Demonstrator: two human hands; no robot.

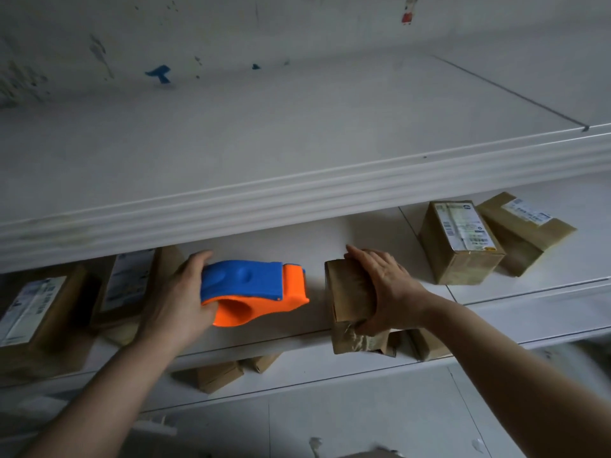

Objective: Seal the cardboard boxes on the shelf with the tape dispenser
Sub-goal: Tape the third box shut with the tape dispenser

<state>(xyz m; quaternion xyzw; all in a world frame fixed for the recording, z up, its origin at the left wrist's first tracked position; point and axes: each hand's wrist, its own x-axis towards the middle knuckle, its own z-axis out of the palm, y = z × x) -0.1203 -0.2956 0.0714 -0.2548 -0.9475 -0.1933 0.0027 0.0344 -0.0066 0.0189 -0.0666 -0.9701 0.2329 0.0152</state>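
Observation:
My left hand (178, 299) grips a blue and orange tape dispenser (253, 290) just above the middle shelf (264, 328), its orange nose pointing right. My right hand (385, 287) holds a small brown cardboard box (348, 297) at the shelf's front edge, fingers over its top and thumb curled under its near end. A hand's width of bare shelf separates the dispenser from this box. The box's near end looks crumpled and hangs over the edge.
Two labelled boxes (461, 241) (525, 231) stand at the right of the same shelf. Two more labelled boxes (36, 312) (130, 282) sit at the left. An upper shelf (297, 193) overhangs the working space. Several small boxes (220, 375) lie on a lower shelf.

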